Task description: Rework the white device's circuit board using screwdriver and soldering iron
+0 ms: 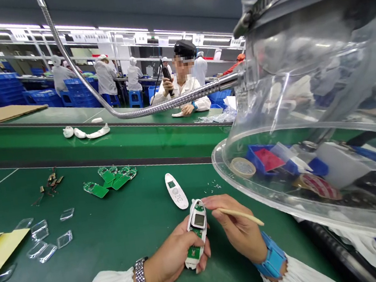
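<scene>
My left hand [176, 251] is wrapped round an open white thermometer-like housing [198, 237], which has a green circuit board and a small grey screen inside. In my right hand [235, 222] is a slim cream-coloured tool [244, 216]. Its front end is hidden by my fingers, so its exact kind cannot be made out. The fingertips of this hand are at the upper end of the housing. Just beyond lies a white oval cover [176, 191] with a window and buttons. Tiny pale pieces [213, 186] are scattered to its right.
Green circuit boards [113, 178], small wired parts [53, 181] and clear plastic windows [39, 230] lie to the left. A clear extraction hood [313, 143] on a metal arm looms at right. White housings [86, 132] sit on the green belt [139, 140]. A person [184, 86] sits opposite.
</scene>
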Available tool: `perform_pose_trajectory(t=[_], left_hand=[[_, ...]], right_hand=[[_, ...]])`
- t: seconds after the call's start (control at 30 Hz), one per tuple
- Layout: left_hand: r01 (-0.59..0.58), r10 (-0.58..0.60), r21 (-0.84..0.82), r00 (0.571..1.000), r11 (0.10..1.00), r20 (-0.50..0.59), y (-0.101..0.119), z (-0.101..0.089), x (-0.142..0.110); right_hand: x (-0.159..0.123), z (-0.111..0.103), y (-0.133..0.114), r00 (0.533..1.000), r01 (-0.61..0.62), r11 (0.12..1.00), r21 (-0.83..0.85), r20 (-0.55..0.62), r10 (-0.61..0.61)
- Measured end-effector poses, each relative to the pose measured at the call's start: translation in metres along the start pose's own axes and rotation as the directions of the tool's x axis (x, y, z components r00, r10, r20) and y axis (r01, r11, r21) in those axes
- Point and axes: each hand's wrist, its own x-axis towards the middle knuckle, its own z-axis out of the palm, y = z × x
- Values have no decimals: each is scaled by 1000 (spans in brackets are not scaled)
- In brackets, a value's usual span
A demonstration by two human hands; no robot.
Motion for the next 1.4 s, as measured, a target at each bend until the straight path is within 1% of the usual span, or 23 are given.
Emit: perform_pose_trajectory(t=[0.07, 0.17, 0.27, 0.37, 0.47, 0.63, 0.7, 0.77, 0.8, 0.83, 0.87, 0.9, 0.97, 1.07, 1.13, 1.23, 1.3, 1.4], left_hand=[[-3, 3, -3, 1000, 1000, 4, 1, 0, -1], [-9, 9, 5, 1000, 1000, 13, 2, 1, -2], [-1, 1, 9, 1000, 1000, 23, 2, 0, -2], [6, -7, 7, 1000, 1000, 30, 2, 1, -2], [8, -8, 12, 999, 1000, 32, 2, 1, -2], [17, -17, 26, 1000, 1000, 21, 4, 2, -3], [17, -17, 20, 999, 1000, 28, 3, 2, -3], [9, -9, 13, 999, 1000, 35, 3, 1, -2], [4, -4, 13, 999, 1000, 38, 3, 1, -2], [0, 0, 16, 999, 1000, 40, 2, 1, -2], [-5, 4, 20, 999, 1000, 42, 2, 1, -2], [-8, 7, 26, 999, 1000, 45, 2, 1, -2], [-14, 12, 41, 999, 999, 50, 1, 1, -2], [-18, 14, 67, 998, 998, 63, 1, 1, -2], [-9, 4, 76, 998, 997, 66, 1, 1, -3], [2, -7, 77, 998, 997, 59, 2, 1, -3], [-2, -2, 77, 999, 997, 54, 2, 1, -3], [-7, 3, 74, 998, 997, 58, 2, 1, -3]], right_hand=[[1, 0, -2, 999, -18, 999, 40, -41, 20], [1, 0, -3, 992, -85, 991, 101, -88, 94], [0, -2, -1, 981, -165, 978, 127, -83, 177], [-1, -3, 0, 972, -213, 970, 121, -75, 223], [-1, -2, -1, 970, -218, 968, 124, -80, 228], [0, -2, -2, 978, -178, 973, 146, -87, 192], [0, -4, 2, 959, -212, 964, 160, -157, 237], [0, -6, 6, 920, -277, 944, 179, -232, 314], [0, -6, 7, 906, -311, 932, 185, -240, 350], [1, -6, 8, 899, -343, 921, 183, -222, 378], [2, -6, 8, 901, -368, 914, 171, -175, 396], [3, -5, 7, 905, -392, 907, 152, -111, 410], [5, -2, 4, 893, -450, 885, 119, 22, 451], [8, 1, -1, 834, -545, 827, 134, 184, 520], [8, 3, -2, 792, -604, 773, 195, 251, 556], [7, 4, -1, 749, -662, 688, 296, 298, 592], [7, 6, 0, 740, -672, 649, 356, 293, 606], [6, 9, 0, 740, -669, 626, 401, 277, 613]])
